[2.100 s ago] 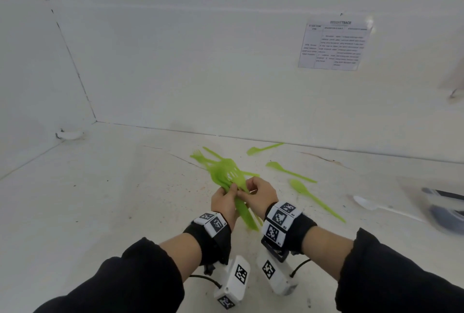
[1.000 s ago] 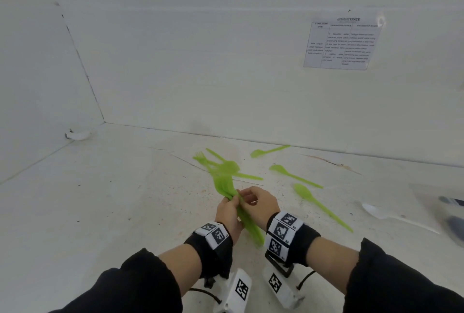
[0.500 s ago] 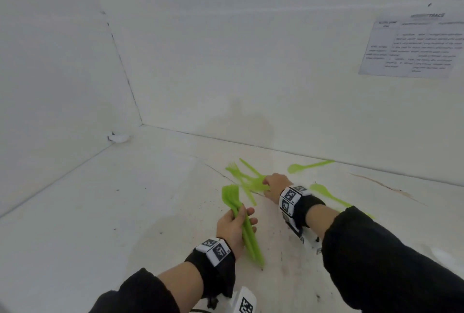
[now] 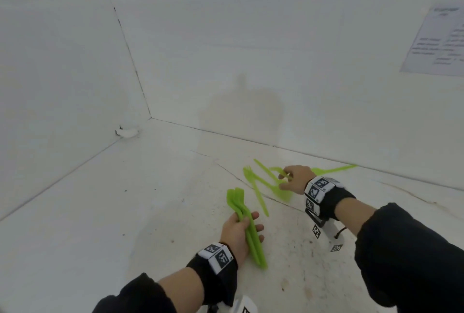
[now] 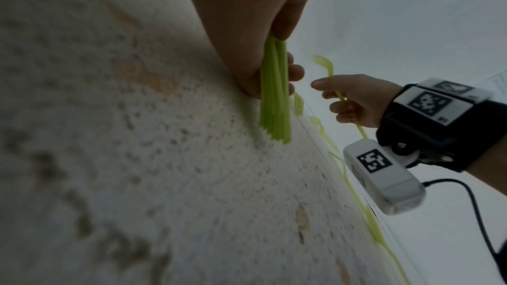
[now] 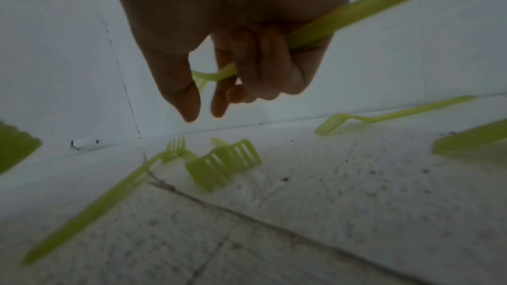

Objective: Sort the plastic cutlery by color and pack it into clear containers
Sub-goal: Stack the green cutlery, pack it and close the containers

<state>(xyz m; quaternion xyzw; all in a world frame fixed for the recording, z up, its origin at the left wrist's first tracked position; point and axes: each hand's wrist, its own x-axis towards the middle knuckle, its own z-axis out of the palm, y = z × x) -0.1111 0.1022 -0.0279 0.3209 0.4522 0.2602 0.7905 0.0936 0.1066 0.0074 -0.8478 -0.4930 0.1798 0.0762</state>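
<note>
On tabletop (image 4: 100,212): left hand (image 4: 238,233) grips fork bundle (image 4: 247,227); right hand (image 4: 295,179) pinches one fork (image 6: 356,14). Align tines, then merge handles together.

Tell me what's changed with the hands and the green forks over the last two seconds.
The hands, together on one green bundle two seconds ago, have parted. The left hand alone now grips the bundle of forks, low over the table. The right hand has reached out to the loose forks and picked up one fork. The fork by the wall has stayed put.
</note>
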